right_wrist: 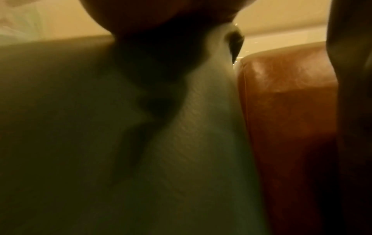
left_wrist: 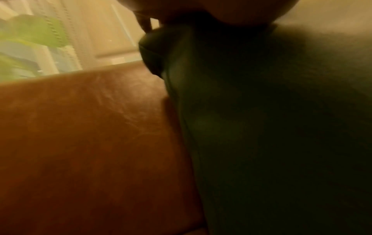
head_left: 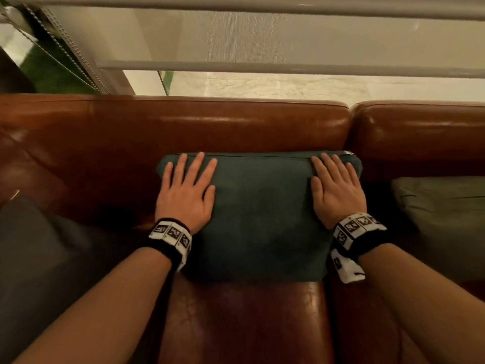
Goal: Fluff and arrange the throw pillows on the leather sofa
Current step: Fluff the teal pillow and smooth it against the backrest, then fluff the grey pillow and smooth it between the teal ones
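A dark teal throw pillow (head_left: 262, 211) leans upright against the back of the brown leather sofa (head_left: 183, 127), on the seat cushion. My left hand (head_left: 187, 185) lies flat on its upper left part, fingers straight and spread. On the upper right part my right hand (head_left: 336, 187) presses flat in the same way. Neither hand curls round the fabric. Both wrist views are dim and blurred: the left wrist view shows the pillow (left_wrist: 271, 127) beside the sofa back (left_wrist: 80, 135), the right wrist view shows the pillow (right_wrist: 191, 143) against the leather (right_wrist: 286, 103).
An olive green pillow (head_left: 443, 219) lies on the seat at the right. A dark grey pillow (head_left: 47, 258) sits at the left. Behind the sofa hang window blinds (head_left: 262, 40) with a bead chain (head_left: 68, 46). Bare seat leather (head_left: 249, 324) shows in front of the teal pillow.
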Motion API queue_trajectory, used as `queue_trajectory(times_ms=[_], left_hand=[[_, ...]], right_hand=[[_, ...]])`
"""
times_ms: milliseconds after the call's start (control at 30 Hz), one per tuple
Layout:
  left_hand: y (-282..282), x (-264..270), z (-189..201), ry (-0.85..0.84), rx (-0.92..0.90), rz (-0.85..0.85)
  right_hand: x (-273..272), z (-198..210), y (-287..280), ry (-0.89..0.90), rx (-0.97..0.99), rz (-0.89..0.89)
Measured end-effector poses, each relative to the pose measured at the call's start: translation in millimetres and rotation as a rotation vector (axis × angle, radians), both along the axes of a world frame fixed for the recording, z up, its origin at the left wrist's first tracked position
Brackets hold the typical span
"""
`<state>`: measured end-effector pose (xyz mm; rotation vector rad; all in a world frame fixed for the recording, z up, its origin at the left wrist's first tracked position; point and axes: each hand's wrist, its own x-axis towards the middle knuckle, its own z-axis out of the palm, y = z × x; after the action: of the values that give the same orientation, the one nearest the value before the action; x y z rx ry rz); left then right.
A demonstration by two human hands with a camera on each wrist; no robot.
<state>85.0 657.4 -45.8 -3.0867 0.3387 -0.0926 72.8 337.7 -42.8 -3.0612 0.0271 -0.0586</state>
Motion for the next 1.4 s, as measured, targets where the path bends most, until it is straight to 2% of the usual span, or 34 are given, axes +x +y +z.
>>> queue_trajectory(times_ms=[100,167,233,300,400,500,600,700,767,800,833,900,967,1033,1133,1200,1267,1333,1400], left_hand=[[20.1,2.3,11.7,0.028,-0.009,0.165],[2.7,-0.9,22.7,-0.028,-0.039,0.201],[-37.1,-7.7,27.5,-0.061,-0.06,0.042],[-75.0,-10.9,24.7,0.002,-0.081,-0.124],[-69.8,-1.5,12.4,0.061,-0.055,-0.15],[-22.6,6.0,2.7,0.013,-0.027,-0.059],[7.1,7.3,5.8,0.03,-0.003,0.053],[20.9,0.5,9.5,0.053,-0.035,0.267],[16.5,-8.3,13.7,0.03,-0.08,0.376],[6.4,-13.2,17.7,-0.012,-0.094,0.378],[-9.5,-19.2,21.5,-0.065,-0.101,0.324],[-50.8,-34.9,19.5,-0.115,-0.09,0.079],[-78.6,-48.4,6.5,-0.064,-0.047,-0.112],[-70.3,-54.1,-11.6,-0.021,0.014,-0.111],[-23.1,-58.2,-24.5,-0.005,0.042,0.031],[3.5,-67.7,-22.7,0.017,-0.005,0.169],[2.1,-84.8,-15.3,0.058,-0.103,0.265],[-27.3,-104.5,-6.3,0.054,-0.204,0.201],[-74.2,-123.5,3.5,0.04,-0.314,0.007]], right_hand=[[3.4,9.9,-1.3,-0.013,-0.026,-0.102],[2.1,19.8,18.5,-0.039,0.01,-0.12],[-2.7,22.5,54.2,-0.056,0.024,0.044],[-6.2,16.6,83.4,-0.009,0.022,0.198],[0.2,8.3,63.6,0.011,-0.003,0.206],[5.7,5.2,2.6,-0.008,-0.017,0.092],[9.3,5.0,-30.5,0.023,-0.049,-0.001],[10.7,9.3,-31.7,0.025,0.019,-0.107],[3.4,17.3,-21.2,-0.033,0.017,-0.097],[-1.4,22.7,-10.9,-0.081,0.013,-0.059],[-7.7,27.4,2.8,-0.131,0.029,0.0],[-23.3,26.1,36.0,-0.19,0.093,0.155],[-38.4,6.8,59.5,-0.158,0.063,0.29],[-46.7,-16.6,50.0,-0.113,-0.036,0.36],[-52.6,-23.0,6.0,-0.081,-0.097,0.339],[-64.9,-11.4,-16.3,-0.069,-0.037,0.317],[-88.1,5.0,-28.3,-0.116,0.119,0.312],[-119.2,21.6,-47.4,-0.186,0.255,0.218],[-150.7,33.8,-82.8,-0.241,0.333,0.061]])
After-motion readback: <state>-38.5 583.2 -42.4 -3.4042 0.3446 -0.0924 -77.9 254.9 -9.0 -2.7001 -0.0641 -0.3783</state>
